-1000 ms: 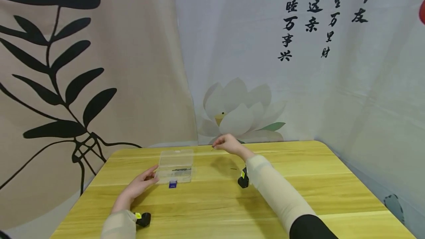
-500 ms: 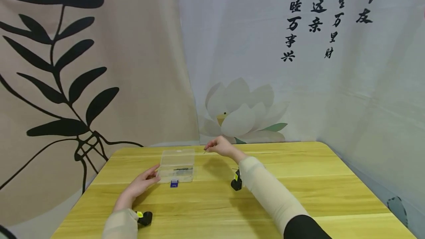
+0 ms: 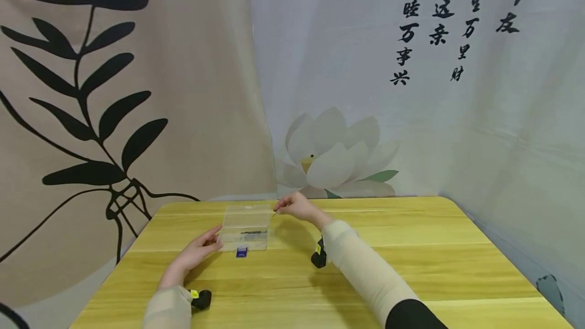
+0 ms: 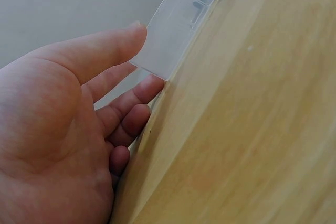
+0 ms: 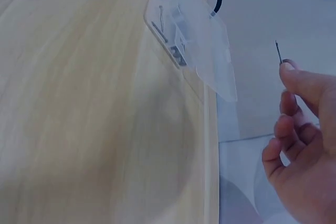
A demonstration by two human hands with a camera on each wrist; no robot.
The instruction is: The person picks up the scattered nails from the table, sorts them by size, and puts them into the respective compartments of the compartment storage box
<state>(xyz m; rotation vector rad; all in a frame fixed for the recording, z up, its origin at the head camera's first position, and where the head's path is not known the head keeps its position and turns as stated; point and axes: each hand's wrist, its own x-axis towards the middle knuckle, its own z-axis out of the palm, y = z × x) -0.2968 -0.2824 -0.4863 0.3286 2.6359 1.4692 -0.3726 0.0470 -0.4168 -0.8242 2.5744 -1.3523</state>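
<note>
A clear plastic compartment box (image 3: 247, 216) lies on the table with its lid raised and a blue latch (image 3: 241, 252) at its front. My left hand (image 3: 194, 252) holds the box's left end, thumb (image 4: 118, 45) on its wall and fingertips low at its corner. Between thumb and forefinger my right hand (image 3: 299, 206) pinches a thin, dark, nail-like metal pin (image 5: 278, 52). That hand is just right of the lid, above the table. Several slim dark metal pieces (image 5: 160, 20) lie in the box's compartments; their exact kind is too small to tell.
The wooden table (image 3: 411, 268) ends at a back edge just behind the box. A printed cloth (image 3: 205, 90) hangs behind it. Black wrist cameras sit on both wrists, the right one (image 3: 319, 255) and the left one (image 3: 201, 299).
My right hand has moved left and slightly down with the pin, coming up beside the box's lid. The left hand keeps its hold on the box. The head view has shifted slightly.
</note>
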